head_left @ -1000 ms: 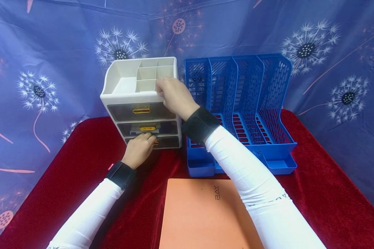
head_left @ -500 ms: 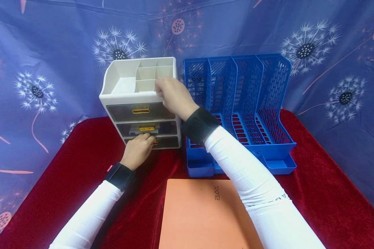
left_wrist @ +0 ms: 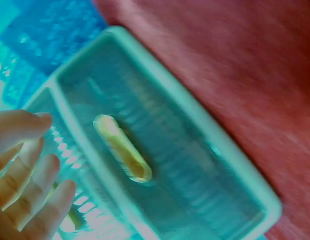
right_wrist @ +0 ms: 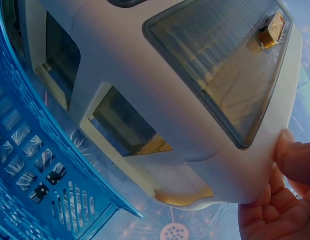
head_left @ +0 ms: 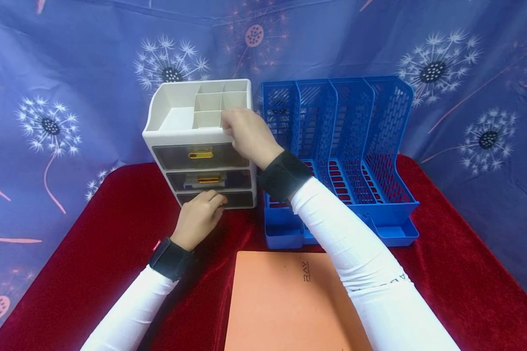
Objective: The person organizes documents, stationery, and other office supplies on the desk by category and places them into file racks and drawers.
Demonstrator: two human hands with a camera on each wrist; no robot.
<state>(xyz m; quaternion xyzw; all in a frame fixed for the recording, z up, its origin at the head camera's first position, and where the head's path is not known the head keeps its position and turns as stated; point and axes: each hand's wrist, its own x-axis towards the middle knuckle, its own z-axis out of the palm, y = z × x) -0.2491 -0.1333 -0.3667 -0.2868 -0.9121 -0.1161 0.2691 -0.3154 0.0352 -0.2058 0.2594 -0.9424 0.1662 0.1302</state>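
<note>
A white desktop drawer organizer with three smoky clear drawers stands at the back left. My right hand grips its top front rim near the right corner. In the right wrist view the thumb presses the outside of the rim, the other fingers curled at the edge. My left hand hovers before the bottom drawer, partly hiding it. The left wrist view shows the left fingers loosely extended, holding nothing, apart from that drawer's gold handle. All drawers are pushed in; pale contents show in the middle drawer.
A blue mesh file rack with upright dividers and small front trays stands right beside the organizer. An orange folder-like board lies in front on the red cloth. A blue patterned curtain hangs behind.
My left hand has shifted slightly right, its fingers coming away from the bottom drawer's handle. The right hand stays on the rim.
</note>
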